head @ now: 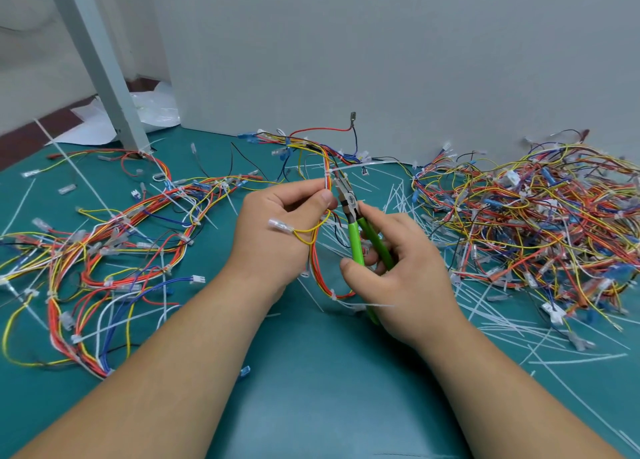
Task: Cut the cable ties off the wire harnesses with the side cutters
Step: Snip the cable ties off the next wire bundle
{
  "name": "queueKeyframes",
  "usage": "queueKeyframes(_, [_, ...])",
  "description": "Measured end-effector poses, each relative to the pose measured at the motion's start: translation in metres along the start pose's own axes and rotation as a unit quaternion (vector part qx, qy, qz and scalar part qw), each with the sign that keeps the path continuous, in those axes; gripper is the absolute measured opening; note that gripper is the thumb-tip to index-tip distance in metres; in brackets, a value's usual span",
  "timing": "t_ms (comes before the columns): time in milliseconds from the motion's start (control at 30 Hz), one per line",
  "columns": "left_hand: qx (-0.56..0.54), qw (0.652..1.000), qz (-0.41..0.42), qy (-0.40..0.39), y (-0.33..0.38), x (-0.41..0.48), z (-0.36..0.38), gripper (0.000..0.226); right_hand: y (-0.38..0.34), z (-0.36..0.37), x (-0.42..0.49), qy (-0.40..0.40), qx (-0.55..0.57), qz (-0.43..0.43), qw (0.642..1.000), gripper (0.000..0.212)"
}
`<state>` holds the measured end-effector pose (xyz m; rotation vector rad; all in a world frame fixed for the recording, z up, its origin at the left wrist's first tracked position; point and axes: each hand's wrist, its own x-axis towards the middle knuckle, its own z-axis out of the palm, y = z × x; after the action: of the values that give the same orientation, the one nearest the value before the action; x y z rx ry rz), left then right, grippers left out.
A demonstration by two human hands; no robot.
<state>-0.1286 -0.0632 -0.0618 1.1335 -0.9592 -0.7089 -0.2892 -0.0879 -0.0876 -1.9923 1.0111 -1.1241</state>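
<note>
**Cutter tips at the tie, just past my left thumb**

The cable tie [329, 174] I am after wraps the wire harness [316, 268] just beyond the fingers [327, 200] of my left hand [277, 223], nearly touching the thumb tip. The harness runs lengthwise away from me, up through that pinch and on toward the wall. The tie crosses it, and its long white tail points off to the right above the tool. My left hand is the nearer one to the tie. It pinches the orange, red and yellow strands between thumb and curled fingers, and a yellow loop with a clear terminal hangs over its back.

My right hand [398, 268] is wrapped around the green handles of the side cutters [353, 232], thumb on the near handle and index laid along the far one. The handles stand only slightly apart, so the jaws look narrow. Their tips sit just right of the tie head, and at this size I cannot tell whether they already bite it.

I judge the cut needs a short nudge left and a squeeze, keeping clear of the wires.

Cut ties [401, 199] litter the desk [311, 389] beyond my right fingers.
</note>
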Motion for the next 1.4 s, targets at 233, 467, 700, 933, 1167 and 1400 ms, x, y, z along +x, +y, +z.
queueKeyframes(233, [-0.006,1.000,0.014,-0.015,-0.0025,-0.0003,0.0008,0.020,-0.0023,0.0016,-0.0003,0.004,0.016,-0.022,1.000,0.065])
queueKeyframes(467, [-0.017,1.000,0.010,-0.018,-0.0019,-0.0010,0.0018,0.026,-0.0029,-0.0002,-0.0002,0.003,0.043,-0.029,0.999,0.063])
queueKeyframes(700, [-0.019,0.999,0.017,-0.038,-0.0007,-0.0018,0.0029,0.028,-0.0047,0.0003,-0.0004,0.000,0.032,-0.032,0.999,0.067])
queueKeyframes(933, [-0.031,0.999,0.011,-0.043,-0.0027,-0.0020,0.0034,0.024,-0.0053,-0.0002,0.0004,0.008,0.027,-0.042,0.999,0.065])
queueKeyframes(1167, [-0.047,0.998,0.000,-0.046,-0.0029,-0.0016,0.0035,0.023,-0.0019,0.0008,0.0016,0.013,0.022,-0.046,0.999,0.064])
queueKeyframes(1400, [-0.091,0.994,-0.036,-0.048,-0.0031,-0.0019,0.0039,0.020,0.0011,0.0017,0.0033,0.012,0.025,-0.043,0.999,0.063])
